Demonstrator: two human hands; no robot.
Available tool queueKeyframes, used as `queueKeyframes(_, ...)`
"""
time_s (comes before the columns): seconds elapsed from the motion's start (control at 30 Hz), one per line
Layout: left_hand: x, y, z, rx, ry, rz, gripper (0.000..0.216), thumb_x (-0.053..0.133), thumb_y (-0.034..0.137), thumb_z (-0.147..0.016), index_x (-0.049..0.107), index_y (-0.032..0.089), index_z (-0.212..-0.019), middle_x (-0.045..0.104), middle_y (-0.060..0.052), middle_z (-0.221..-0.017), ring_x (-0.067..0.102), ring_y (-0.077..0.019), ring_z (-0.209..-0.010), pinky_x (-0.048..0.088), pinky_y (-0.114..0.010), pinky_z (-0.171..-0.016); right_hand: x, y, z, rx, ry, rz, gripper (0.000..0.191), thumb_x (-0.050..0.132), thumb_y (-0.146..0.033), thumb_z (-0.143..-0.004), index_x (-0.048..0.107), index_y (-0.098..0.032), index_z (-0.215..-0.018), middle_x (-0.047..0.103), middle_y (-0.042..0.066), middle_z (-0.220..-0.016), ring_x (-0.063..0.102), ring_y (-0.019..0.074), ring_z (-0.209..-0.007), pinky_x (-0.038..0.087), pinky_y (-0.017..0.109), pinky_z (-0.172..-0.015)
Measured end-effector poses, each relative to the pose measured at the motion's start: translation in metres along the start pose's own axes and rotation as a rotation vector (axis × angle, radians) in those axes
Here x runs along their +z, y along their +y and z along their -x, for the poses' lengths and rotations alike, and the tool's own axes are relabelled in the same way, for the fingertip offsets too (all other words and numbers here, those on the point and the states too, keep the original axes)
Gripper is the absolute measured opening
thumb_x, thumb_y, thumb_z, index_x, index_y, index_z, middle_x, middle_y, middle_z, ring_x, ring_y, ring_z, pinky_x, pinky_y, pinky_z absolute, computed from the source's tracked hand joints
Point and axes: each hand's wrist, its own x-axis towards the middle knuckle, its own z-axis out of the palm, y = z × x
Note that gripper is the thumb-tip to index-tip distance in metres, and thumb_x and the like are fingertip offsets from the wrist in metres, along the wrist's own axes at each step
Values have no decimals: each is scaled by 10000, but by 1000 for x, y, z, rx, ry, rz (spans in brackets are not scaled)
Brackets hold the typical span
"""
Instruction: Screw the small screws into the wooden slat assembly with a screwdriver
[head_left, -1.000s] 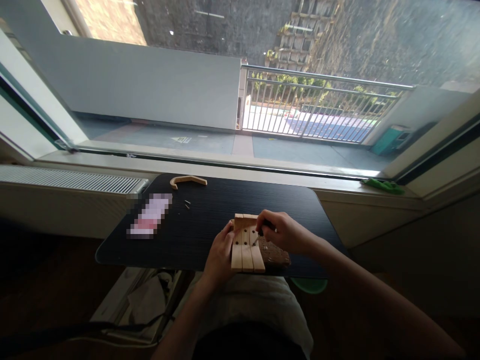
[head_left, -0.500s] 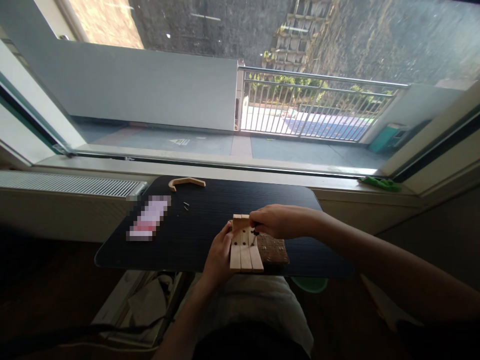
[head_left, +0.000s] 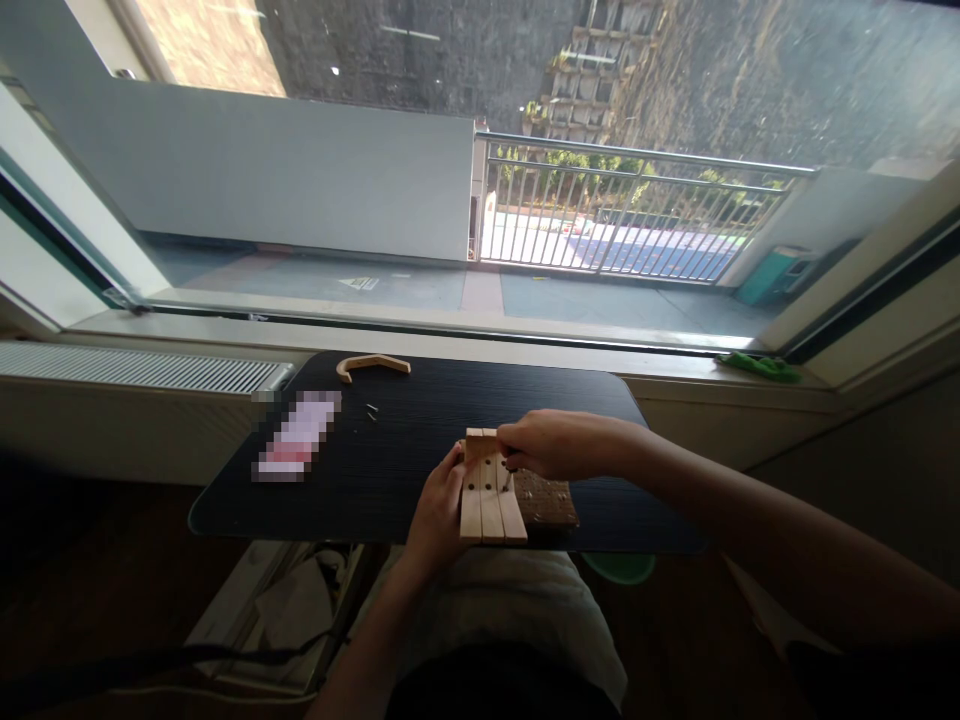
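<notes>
The left hand [head_left: 439, 500] grips the slatted wooden piece [head_left: 481, 515] by its left edge, probably to stop it turning. Just right of those fingers, the right hand [head_left: 553, 445] is closed around a screwdriver [head_left: 508, 480], its tip at a dark spot on the rightmost slat; the steep shaft likely keeps pressure straight down. The brown block [head_left: 551, 500] lies below the right fingers. Compared with a second ago, the right fist wraps over the handle and the forearm lies flatter; the left grip is unchanged.
</notes>
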Motion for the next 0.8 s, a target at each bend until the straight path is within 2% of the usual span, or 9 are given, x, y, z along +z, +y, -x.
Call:
queueKeyframes(0.37,-1,1,0,3,2,9,595,658,289,-816,498,157,-1374,413,-209,-1545,404,-343,-1438,412,-535,-1137,4,3,2,72,51,23,224,545,-338,-979,694,-178,-927,710,83,-826,584,172,-664,295,284,-549)
queueKeyframes(0.67,0,0,0,-5,9,6,598,651,286,-817,499,150,-1379,413,-210,-1544,414,-350,-1430,417,-532,-1134,10,9,-3,76,88,11,278,545,-396,-981,710,-182,-918,710,80,-805,591,177,-667,299,289,-552)
queueKeyframes(0.8,0,-1,0,4,3,0,605,648,284,-818,485,139,-1382,406,-224,-1543,398,-356,-1439,410,-538,-1136,15,9,-7,58,144,55,326,498,-390,-1000,716,-173,-893,711,85,-755,612,186,-659,281,297,-546)
